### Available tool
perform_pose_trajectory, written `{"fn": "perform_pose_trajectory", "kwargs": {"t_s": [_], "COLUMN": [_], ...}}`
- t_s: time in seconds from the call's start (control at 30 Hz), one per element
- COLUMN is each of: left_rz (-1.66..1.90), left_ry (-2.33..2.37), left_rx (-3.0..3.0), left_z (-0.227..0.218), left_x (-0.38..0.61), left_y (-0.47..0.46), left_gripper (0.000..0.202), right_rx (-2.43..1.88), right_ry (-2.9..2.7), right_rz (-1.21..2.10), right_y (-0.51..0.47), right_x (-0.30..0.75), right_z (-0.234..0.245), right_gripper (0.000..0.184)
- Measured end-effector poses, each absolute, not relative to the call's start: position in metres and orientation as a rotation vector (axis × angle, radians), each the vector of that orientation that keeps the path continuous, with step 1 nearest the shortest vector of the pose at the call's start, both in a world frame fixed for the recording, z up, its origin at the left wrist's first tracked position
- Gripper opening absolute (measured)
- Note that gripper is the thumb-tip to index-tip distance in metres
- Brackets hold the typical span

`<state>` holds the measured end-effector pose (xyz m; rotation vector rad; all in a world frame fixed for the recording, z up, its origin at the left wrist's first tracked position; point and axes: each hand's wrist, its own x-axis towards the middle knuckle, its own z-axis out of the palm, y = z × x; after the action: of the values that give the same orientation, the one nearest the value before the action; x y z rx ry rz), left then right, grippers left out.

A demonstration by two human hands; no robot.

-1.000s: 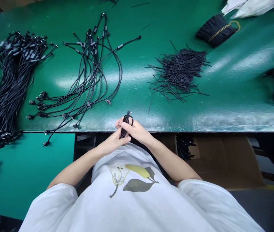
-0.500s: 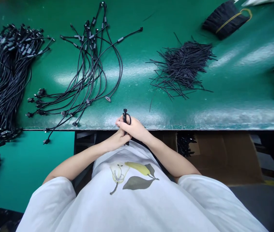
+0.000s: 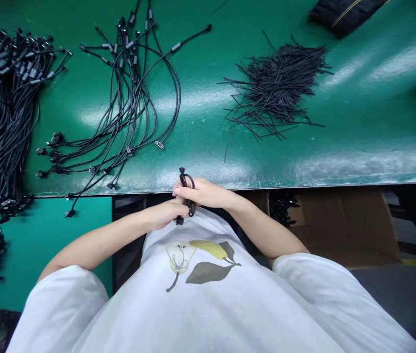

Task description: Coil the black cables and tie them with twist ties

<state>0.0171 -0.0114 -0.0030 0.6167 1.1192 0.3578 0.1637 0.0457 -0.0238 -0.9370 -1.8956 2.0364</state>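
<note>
A person's left hand [image 3: 162, 215] and right hand [image 3: 205, 193] closed around a looped black cable [image 3: 186, 182] at the near edge of a green workbench [image 3: 358, 122], with spread cables [image 3: 131, 105] within reach on the far side.

Readable text: none | held cable's connector [image 3: 180, 221]: perhaps marked, too small to tell

**Your white pear-print T-shirt**

You wear a loose white short-sleeved T-shirt [image 3: 208, 314], its wide left sleeve [image 3: 59, 304] and wide right sleeve [image 3: 325, 289] ending above the elbows. Across your chest runs a printed pale pear [image 3: 180, 258] with a yellow leaf [image 3: 209, 249] and a dark grey-green leaf [image 3: 206, 272]. Your left hand [image 3: 163, 215] and right hand [image 3: 204, 192] are bare.
</note>
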Motion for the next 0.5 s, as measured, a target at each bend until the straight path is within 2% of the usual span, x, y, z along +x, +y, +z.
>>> {"fn": "perform_pose_trajectory", "kwargs": {"t_s": [0.2, 0.4, 0.5], "left_rz": [0.473, 0.521, 0.537], "left_ry": [1.200, 1.027, 0.894], "left_rx": [0.449, 0.383, 0.373], "left_z": [0.008, 0.011, 0.005], "left_x": [0.024, 0.022, 0.018], "left_y": [-0.016, -0.017, -0.015], "left_gripper": [0.058, 0.025, 0.023], "right_rx": [-0.937, -0.791, -0.675], "right_ry": [-1.959, -1.442, -1.278], "right_rz": [1.816, 2.287, 2.296], "right_y": [0.041, 0.040, 0.044], "right_x": [0.162, 0.165, 0.166], "right_z": [-0.024, -0.016, -0.015], "right_gripper": [0.021, 0.043, 0.044]}}
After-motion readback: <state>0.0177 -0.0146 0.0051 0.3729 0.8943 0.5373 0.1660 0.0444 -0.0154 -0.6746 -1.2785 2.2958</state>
